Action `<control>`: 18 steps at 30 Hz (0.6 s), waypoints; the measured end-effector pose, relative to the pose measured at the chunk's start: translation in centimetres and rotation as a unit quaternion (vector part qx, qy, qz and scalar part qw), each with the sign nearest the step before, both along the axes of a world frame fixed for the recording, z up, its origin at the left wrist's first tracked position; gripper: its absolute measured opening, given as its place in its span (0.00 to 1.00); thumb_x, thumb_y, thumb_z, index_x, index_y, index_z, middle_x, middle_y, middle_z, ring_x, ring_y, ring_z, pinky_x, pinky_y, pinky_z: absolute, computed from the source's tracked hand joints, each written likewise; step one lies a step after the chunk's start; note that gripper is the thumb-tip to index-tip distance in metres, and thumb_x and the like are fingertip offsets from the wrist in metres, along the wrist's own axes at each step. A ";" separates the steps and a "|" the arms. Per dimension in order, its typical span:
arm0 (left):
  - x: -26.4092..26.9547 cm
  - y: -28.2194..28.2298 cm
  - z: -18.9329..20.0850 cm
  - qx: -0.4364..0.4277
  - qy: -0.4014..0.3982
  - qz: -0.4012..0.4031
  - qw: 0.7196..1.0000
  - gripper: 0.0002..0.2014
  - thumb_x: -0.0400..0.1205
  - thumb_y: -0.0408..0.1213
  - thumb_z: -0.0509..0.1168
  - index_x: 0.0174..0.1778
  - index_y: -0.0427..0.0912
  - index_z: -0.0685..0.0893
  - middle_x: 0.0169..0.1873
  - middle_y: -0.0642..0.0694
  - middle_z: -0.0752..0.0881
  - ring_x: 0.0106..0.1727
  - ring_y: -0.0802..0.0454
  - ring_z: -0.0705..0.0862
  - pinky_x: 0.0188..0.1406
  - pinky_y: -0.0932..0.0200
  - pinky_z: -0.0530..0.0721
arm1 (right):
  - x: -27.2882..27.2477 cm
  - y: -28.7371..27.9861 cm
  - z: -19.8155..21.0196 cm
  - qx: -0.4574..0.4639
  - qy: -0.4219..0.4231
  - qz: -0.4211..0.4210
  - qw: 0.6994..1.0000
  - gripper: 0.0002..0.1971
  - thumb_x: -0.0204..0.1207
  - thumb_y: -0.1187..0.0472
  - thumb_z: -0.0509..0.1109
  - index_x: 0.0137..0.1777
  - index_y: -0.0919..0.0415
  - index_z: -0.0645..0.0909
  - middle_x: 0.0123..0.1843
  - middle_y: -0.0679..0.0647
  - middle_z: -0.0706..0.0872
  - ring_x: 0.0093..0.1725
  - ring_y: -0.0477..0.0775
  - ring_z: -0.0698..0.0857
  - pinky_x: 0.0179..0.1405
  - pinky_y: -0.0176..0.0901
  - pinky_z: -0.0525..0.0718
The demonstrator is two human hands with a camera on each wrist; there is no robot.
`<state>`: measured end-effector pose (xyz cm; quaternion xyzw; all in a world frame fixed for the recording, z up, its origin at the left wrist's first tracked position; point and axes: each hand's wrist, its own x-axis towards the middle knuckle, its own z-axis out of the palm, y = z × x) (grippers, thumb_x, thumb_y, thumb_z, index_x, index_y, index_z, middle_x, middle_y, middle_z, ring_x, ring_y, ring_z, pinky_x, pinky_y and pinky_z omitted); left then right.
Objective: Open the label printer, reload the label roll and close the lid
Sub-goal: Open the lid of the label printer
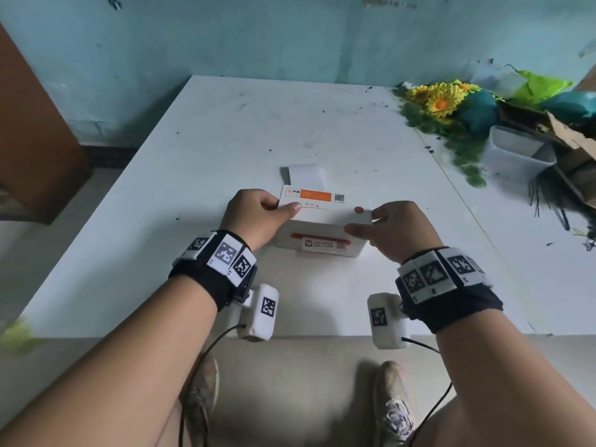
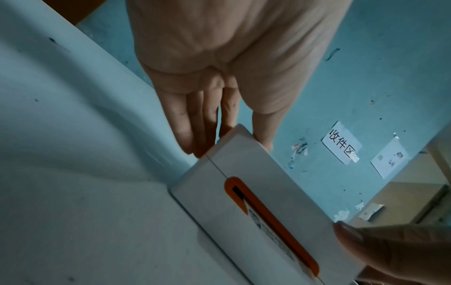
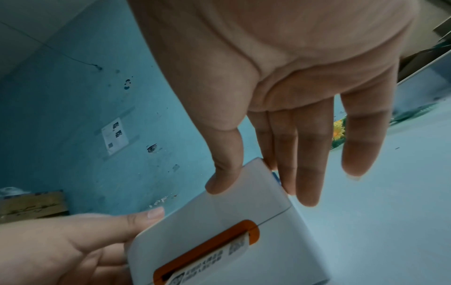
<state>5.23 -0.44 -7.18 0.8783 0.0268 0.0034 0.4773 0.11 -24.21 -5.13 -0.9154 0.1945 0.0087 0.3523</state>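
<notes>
A white label printer (image 1: 322, 227) with an orange front slot (image 1: 319, 237) sits in the middle of the white table (image 1: 225, 140), its lid down. My left hand (image 1: 274, 204) grips the lid's left end, thumb on top and fingers down the side. In the left wrist view the fingers (image 2: 185, 133) lie along the printer (image 2: 256, 183). My right hand (image 1: 371, 221) pinches the right end. Its thumb (image 3: 222, 183) is on the top edge of the printer (image 3: 219, 221), its fingers on the side. White label paper (image 1: 304, 174) lies just behind the printer.
Artificial sunflowers (image 1: 438, 101), a white plastic bin (image 1: 516, 156) and a cardboard box (image 1: 567, 146) crowd the table's right side. A brown cabinet (image 1: 35, 140) stands to the left. The blue wall (image 1: 290, 37) is behind, and the table's front edge (image 1: 322, 335) is close to me.
</notes>
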 end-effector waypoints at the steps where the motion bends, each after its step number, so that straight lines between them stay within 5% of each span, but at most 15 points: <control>1: 0.1 0.3 -0.2 -0.008 0.006 0.009 1.000 0.19 0.78 0.53 0.83 0.45 0.38 0.93 0.41 0.45 0.94 0.46 0.43 0.91 0.52 0.52 0.88 | 0.1 0.0 0.0 0.004 0.003 -0.004 1.000 0.23 0.69 0.41 0.87 0.50 0.60 0.89 0.44 0.56 0.93 0.34 0.52 0.84 0.32 0.43 0.74; 5: -0.4 0.8 -0.3 -0.033 0.020 0.014 0.999 0.20 0.72 0.50 0.88 0.43 0.37 0.92 0.39 0.47 0.93 0.46 0.43 0.93 0.58 0.44 0.94 | -0.4 0.0 0.1 0.016 -0.004 -0.003 1.000 0.23 0.71 0.43 0.86 0.37 0.59 0.78 0.48 0.66 0.95 0.33 0.56 0.78 0.33 0.44 0.72; 11: -0.7 1.2 -0.8 -0.022 0.018 -0.006 1.000 0.22 0.63 0.46 0.93 0.45 0.44 0.92 0.43 0.49 0.96 0.49 0.45 0.96 0.61 0.39 0.94 | -0.4 -0.3 0.2 0.038 -0.009 -0.004 0.999 0.22 0.71 0.44 0.87 0.38 0.58 0.80 0.47 0.62 0.96 0.46 0.61 0.94 0.29 0.43 0.72; 14: -0.6 1.0 -0.9 -0.012 0.017 -0.017 1.000 0.22 0.64 0.47 0.92 0.46 0.43 0.92 0.44 0.48 0.96 0.50 0.46 0.95 0.62 0.41 0.93 | -0.1 -0.5 0.0 0.029 -0.018 -0.004 0.999 0.26 0.69 0.45 0.88 0.38 0.68 0.83 0.42 0.66 0.94 0.34 0.59 0.83 0.30 0.43 0.70; 16: -0.5 0.8 -1.0 0.000 0.015 -0.018 1.000 0.23 0.65 0.47 0.92 0.45 0.40 0.91 0.43 0.47 0.96 0.50 0.44 0.95 0.60 0.40 0.93 | 0.0 -0.6 0.0 0.006 -0.015 -0.002 1.000 0.26 0.68 0.44 0.89 0.32 0.63 0.80 0.29 0.59 0.84 0.30 0.57 0.74 0.29 0.43 0.66; 18: -0.4 0.9 -1.1 0.007 0.012 -0.019 1.000 0.24 0.64 0.47 0.92 0.45 0.40 0.90 0.43 0.47 0.96 0.49 0.45 0.95 0.59 0.41 0.93 | 0.1 -0.6 0.0 -0.014 -0.005 0.007 1.000 0.28 0.67 0.43 0.90 0.29 0.59 0.75 0.26 0.52 0.74 0.27 0.56 0.70 0.28 0.43 0.63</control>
